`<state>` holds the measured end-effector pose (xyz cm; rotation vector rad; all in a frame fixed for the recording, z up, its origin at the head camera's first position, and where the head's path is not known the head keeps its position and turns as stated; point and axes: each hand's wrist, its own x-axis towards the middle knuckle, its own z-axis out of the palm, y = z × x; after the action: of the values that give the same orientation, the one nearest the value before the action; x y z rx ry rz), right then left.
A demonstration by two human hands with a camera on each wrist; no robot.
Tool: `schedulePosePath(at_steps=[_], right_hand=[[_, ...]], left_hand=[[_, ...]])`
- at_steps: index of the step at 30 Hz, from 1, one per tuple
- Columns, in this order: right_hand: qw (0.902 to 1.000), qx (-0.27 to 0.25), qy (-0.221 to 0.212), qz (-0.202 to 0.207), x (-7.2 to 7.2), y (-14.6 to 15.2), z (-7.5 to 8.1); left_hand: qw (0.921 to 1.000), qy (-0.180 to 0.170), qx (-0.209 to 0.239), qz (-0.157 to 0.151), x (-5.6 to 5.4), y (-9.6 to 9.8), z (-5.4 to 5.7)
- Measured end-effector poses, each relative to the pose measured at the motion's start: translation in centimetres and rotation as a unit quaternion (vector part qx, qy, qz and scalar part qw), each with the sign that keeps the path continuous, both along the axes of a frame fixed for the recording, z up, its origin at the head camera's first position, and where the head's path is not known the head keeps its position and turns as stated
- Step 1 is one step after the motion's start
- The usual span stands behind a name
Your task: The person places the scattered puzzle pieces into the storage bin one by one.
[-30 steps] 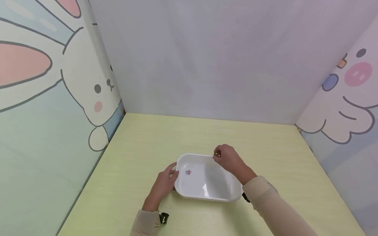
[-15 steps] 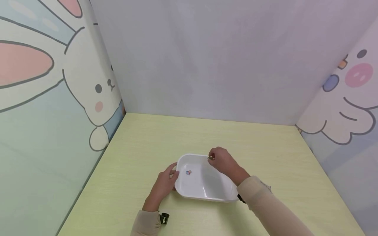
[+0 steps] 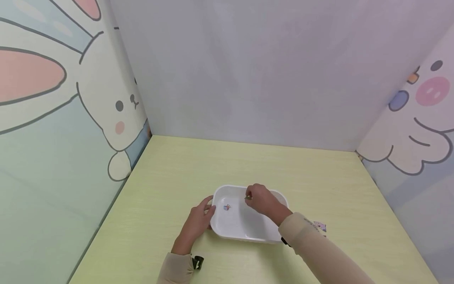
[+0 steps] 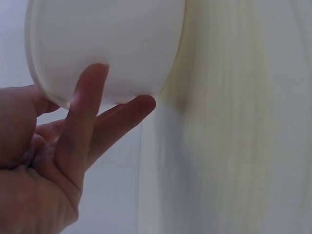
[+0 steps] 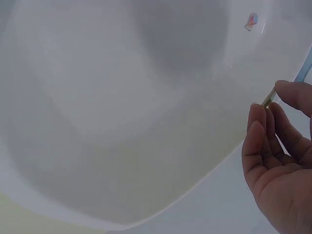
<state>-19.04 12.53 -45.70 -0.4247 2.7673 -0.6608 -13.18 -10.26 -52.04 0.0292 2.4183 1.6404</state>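
A white plastic basin (image 3: 232,228) stands on the pale yellow table. At its left end my left hand (image 3: 195,223) grips it, the thumb at the rim and the fingers against the outer wall (image 4: 122,44). Over the basin's far side, my right hand (image 3: 261,200) pinches a small, thin, greenish flat piece (image 5: 269,97) between thumb and fingertips; it shows edge-on, so its kind is unclear. On the basin floor near the left end lies a small blue and orange-red piece (image 3: 227,207), seen also in the right wrist view.
Beside my right sleeve (image 3: 312,244), a small patterned piece (image 3: 320,226) lies on the table (image 3: 354,197). A grey panel (image 3: 241,79) rises behind the table, with cartoon-printed panels on the left (image 3: 53,177) and right (image 3: 422,142).
My right hand has moved left and toward me, from the far rim to over the basin, still pinching the small piece. More of the patterned piece by the sleeve shows. The left hand stays put.
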Motion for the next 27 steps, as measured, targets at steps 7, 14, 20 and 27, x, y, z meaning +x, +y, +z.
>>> schedulePosePath(at_steps=[7,14,20,27], right_hand=[[0.9999,0.010,0.005,0.010,-0.2,-0.2,-0.9],[0.9993,0.021,0.012,0.027,-0.3,-0.3,-1.5],[0.9987,0.032,0.004,0.039,-0.3,-0.3,-1.7],[0.9960,0.048,0.018,0.073,-0.3,-0.6,-1.2]], left_hand=[[1.0000,0.001,-0.005,-0.001,0.0,0.0,0.0],[1.0000,0.003,0.001,-0.002,0.0,0.0,0.1],[1.0000,0.005,0.001,-0.003,0.0,0.0,-0.1],[1.0000,0.004,0.006,-0.006,-0.1,0.0,-0.1]])
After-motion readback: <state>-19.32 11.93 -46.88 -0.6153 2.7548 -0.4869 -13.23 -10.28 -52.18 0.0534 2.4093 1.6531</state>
